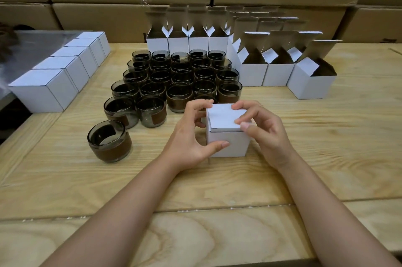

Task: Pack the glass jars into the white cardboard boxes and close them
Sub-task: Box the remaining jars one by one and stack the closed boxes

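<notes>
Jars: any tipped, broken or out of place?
One jar stands alone, front left of the cluster, upright and seemingly intact. The held box looks fine. Nothing else stands out.

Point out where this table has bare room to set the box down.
Bare table lies right of the held box, in front of the open boxes. There is also room left of the lone jar, in front of the closed-box row, and along the near edge. Crowded: behind the box, where the jar cluster stands packed.
</notes>
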A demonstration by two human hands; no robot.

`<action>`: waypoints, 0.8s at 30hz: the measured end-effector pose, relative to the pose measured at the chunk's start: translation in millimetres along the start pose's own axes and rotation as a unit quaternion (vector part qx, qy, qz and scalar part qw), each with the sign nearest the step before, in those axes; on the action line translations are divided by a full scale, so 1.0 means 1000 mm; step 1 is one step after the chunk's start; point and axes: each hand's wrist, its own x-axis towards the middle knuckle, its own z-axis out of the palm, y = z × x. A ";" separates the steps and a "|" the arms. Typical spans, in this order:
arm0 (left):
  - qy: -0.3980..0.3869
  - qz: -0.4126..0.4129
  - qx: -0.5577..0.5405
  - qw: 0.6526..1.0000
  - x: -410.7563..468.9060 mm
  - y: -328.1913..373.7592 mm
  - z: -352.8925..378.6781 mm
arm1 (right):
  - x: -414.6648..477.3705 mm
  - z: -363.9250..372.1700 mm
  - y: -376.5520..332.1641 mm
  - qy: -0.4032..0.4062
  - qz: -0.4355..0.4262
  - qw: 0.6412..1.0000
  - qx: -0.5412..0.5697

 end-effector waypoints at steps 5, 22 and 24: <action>0.015 0.077 0.099 0.992 0.001 0.002 0.001 | 0.002 -0.001 0.003 0.009 0.018 1.000 -0.021; 0.065 0.253 0.386 0.885 -0.031 0.042 -0.018 | 0.001 0.002 0.001 0.018 0.046 0.996 0.080; 0.056 0.278 0.394 0.874 -0.045 0.044 -0.037 | 0.001 0.001 0.003 0.033 0.042 0.996 0.070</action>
